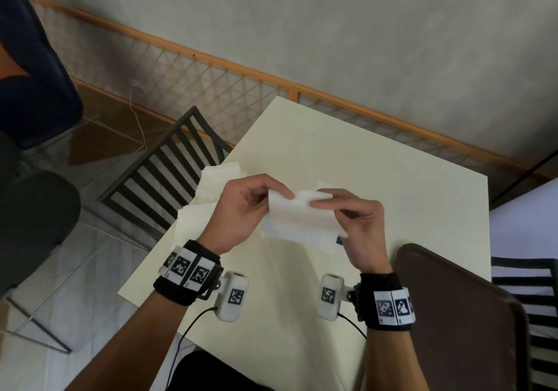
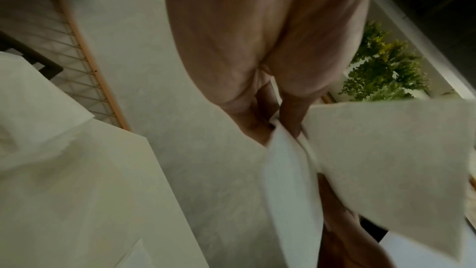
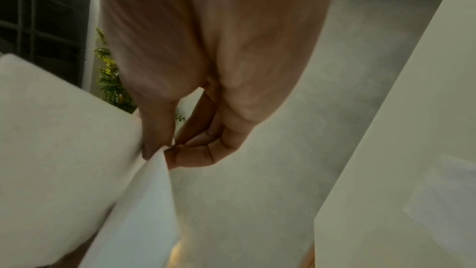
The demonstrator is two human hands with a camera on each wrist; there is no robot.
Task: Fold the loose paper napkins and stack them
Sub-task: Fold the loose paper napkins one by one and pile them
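I hold one white paper napkin [image 1: 297,220] in the air above the cream table [image 1: 377,179], between both hands. My left hand [image 1: 241,209] pinches the napkin's upper left edge, thumb and forefinger closed on the paper, the other fingers curled loosely beneath. My right hand [image 1: 359,221] pinches the upper right edge in the same way; in the right wrist view the thumb and forefinger [image 3: 190,154] meet on a fold of the sheet. The two pinch points sit close together near the top middle of the napkin, so the paper buckles there and hangs down toward me. The lower edge of the sheet lies near the table surface; I cannot tell whether it touches. A heap of loose napkins [image 1: 211,185] lies on the table's left edge, behind my left hand. A small piece of white paper [image 1: 327,185] shows just beyond my right fingertips. A black slatted chair [image 1: 169,167] stands left of the table, and a dark brown chair back [image 1: 453,315] is at my right. A green plant [image 2: 383,72] appears in the left wrist view.
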